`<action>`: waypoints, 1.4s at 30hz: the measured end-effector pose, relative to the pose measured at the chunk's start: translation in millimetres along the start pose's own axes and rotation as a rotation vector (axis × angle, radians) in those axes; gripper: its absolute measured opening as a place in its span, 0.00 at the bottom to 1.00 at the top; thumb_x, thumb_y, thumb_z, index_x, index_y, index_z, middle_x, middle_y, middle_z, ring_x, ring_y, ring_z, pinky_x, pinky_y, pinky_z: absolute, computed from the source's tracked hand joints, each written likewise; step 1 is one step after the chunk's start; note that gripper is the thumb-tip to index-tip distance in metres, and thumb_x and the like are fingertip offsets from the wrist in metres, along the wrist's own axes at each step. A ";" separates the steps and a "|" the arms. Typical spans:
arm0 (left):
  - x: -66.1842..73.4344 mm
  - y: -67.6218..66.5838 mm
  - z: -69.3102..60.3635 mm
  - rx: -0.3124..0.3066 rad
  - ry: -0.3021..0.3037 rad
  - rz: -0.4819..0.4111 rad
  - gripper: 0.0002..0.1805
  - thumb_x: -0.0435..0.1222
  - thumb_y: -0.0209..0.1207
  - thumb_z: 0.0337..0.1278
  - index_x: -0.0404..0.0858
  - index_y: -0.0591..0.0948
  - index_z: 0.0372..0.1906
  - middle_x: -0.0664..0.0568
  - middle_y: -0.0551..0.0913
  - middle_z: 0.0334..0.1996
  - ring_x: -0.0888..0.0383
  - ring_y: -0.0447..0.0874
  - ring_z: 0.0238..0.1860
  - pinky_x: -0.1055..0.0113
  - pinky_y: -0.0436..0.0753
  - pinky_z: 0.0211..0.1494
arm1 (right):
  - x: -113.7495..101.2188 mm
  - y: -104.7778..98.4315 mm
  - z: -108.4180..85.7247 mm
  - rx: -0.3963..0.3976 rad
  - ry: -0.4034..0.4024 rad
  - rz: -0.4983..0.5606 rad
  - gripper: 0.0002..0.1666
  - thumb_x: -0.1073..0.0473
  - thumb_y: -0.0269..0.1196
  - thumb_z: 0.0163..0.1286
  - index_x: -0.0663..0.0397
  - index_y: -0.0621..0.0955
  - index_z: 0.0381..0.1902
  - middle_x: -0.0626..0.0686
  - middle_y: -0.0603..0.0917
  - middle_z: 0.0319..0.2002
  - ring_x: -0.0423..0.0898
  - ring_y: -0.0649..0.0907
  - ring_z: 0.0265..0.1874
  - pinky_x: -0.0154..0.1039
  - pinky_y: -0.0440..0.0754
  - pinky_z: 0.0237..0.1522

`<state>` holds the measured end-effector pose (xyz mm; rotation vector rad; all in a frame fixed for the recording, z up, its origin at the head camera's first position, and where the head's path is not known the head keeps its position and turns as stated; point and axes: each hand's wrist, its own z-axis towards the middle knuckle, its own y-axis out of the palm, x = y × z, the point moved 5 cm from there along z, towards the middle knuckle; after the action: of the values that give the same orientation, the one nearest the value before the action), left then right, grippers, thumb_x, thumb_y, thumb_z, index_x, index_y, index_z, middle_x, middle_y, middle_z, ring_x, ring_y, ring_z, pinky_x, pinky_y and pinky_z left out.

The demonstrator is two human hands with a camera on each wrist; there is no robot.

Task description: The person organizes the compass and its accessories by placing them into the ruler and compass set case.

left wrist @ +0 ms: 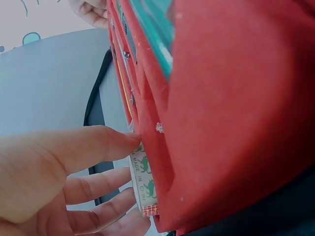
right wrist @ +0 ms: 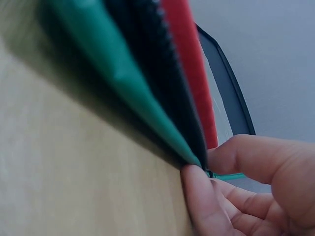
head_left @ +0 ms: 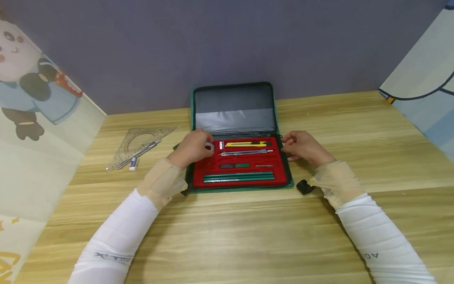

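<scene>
A green zip case (head_left: 242,190) lies unfolded on the table, its lid leaning back and its red tray (head_left: 244,159) facing up. My left hand (head_left: 193,146) is at the tray's left end. Its thumb and fingers hold a small roll of tape (left wrist: 143,179) printed with green figures, seated against the red lining. My right hand (head_left: 301,146) pinches the case's right edge near the zip; in the right wrist view its thumb and finger meet at the green border (right wrist: 189,152). The tray carries a yellow utility knife (head_left: 248,144), a compass (head_left: 244,152) and several green pencils (head_left: 239,177).
On the left lie a clear set square (head_left: 124,148), a silver pen-like tool (head_left: 140,153) across it and an eraser (head_left: 133,163). A small black tape measure (head_left: 304,187) sits below my right wrist. A dark wall (head_left: 227,43) stands behind the table (head_left: 241,240).
</scene>
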<state>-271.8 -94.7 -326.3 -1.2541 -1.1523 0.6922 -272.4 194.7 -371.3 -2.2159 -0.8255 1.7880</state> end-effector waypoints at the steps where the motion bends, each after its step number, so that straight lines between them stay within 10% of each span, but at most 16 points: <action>1: 0.1 -0.1 0.0 -0.002 0.001 0.004 0.16 0.36 0.64 0.52 0.31 0.80 0.45 0.43 0.80 0.44 0.49 0.73 0.46 0.57 0.75 0.52 | -0.1 0.1 0.2 -0.001 -0.005 0.000 0.25 0.67 0.57 0.65 0.73 0.66 0.57 0.57 0.72 0.38 0.41 0.77 0.30 0.35 0.83 0.29; 42: -4.2 5.0 -4.1 0.002 0.047 0.034 0.19 0.40 0.64 0.55 0.31 0.79 0.48 0.42 0.79 0.45 0.48 0.73 0.48 0.57 0.74 0.53 | 1.2 1.3 2.3 -0.005 -0.012 0.009 0.25 0.68 0.58 0.64 0.73 0.66 0.57 0.55 0.71 0.37 0.40 0.77 0.29 0.34 0.82 0.29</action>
<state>-268.4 -98.8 -331.8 -1.2843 -1.0938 0.6849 -274.0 193.8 -373.6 -2.2181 -0.8243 1.8071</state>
